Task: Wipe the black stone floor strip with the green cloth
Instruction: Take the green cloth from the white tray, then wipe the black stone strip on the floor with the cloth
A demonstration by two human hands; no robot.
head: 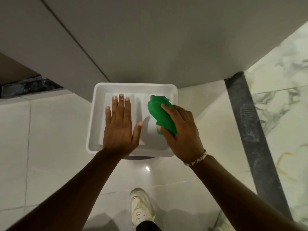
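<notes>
At frame centre the right hand (181,132) clutches the bunched green cloth (160,112) over a white tub (93,117), while the left hand (120,129) hovers flat, fingers spread, holding nothing.

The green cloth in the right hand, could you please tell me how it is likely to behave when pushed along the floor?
The green cloth sits bunched in the right hand, so it is probably soft and floppy. It likely weighs little, since the fingers hold it loosely. Pushed flat, it may crumple rather than slide evenly.

Black stone strip (251,135) bare and open along its length, white tray (93,114) well apart to its left
</notes>
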